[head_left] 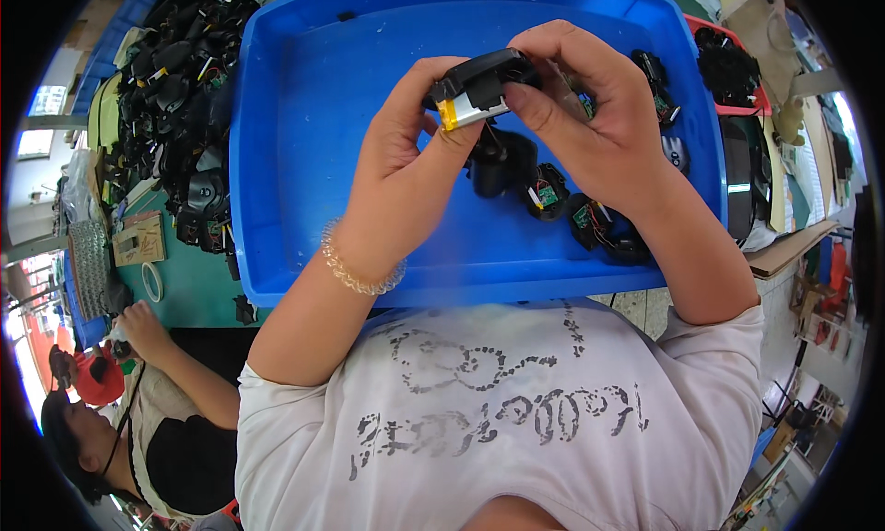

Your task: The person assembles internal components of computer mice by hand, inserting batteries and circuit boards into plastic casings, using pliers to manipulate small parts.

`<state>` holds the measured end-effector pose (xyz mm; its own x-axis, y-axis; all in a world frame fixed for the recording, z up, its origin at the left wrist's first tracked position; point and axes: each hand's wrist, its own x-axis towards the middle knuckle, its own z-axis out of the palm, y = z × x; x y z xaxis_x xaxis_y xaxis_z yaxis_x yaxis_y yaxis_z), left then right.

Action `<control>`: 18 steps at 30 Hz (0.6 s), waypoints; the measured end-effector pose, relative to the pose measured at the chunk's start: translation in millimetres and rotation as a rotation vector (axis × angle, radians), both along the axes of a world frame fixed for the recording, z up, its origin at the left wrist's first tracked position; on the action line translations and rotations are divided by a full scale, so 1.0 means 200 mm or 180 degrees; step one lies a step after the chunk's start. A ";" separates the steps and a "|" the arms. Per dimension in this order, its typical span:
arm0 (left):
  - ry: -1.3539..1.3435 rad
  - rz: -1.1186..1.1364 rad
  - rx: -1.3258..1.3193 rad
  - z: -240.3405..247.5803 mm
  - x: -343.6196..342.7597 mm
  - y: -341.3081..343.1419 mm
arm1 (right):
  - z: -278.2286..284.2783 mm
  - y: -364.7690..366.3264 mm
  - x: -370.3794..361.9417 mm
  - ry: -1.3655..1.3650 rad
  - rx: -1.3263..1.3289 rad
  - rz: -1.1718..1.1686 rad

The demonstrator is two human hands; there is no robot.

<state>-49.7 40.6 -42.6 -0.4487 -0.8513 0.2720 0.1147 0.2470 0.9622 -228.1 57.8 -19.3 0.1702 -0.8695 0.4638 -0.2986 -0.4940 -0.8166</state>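
Note:
Above the blue plastic bin (318,277), both my hands grip one black plastic housing (493,65). A silver pouch battery (475,112) with yellow tape at its end sits along the near side of that housing. My left hand (396,176) is closed around its left end, thumb below the battery by the yellow tape. Fingers of my right hand (613,121) hold the other end, with the thumb pressed near the battery's right end. Just below hangs or lies a rounded black part (502,167); whether it joins the housing I cannot tell.
Opened black housings with green circuit boards (548,194) lie in the bin's right half. A large heap of black parts (184,98) covers the green table at left. A red tray (728,65) of black parts stands at far right. Another person's hand (143,333) works at lower left.

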 end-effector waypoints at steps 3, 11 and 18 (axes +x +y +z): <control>0.0132 0.0023 0.0105 0.00 0.00 0.00 | 0.00 0.00 -0.01 0.0518 -0.0497 0.0014; -0.0208 -0.0121 -0.0290 -0.04 0.03 -0.03 | -0.05 -0.01 -0.01 0.0609 -0.1601 -0.0267; -0.0200 -0.0061 -0.0166 -0.01 0.03 -0.04 | -0.01 0.04 0.07 -0.0936 -0.0110 -0.0482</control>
<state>-43.5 32.2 -44.3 -0.4823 -0.8278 0.2866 0.0597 0.2953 0.9535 -215.0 64.9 -21.3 -0.1053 -0.8575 0.5036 -0.1246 -0.4910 -0.8622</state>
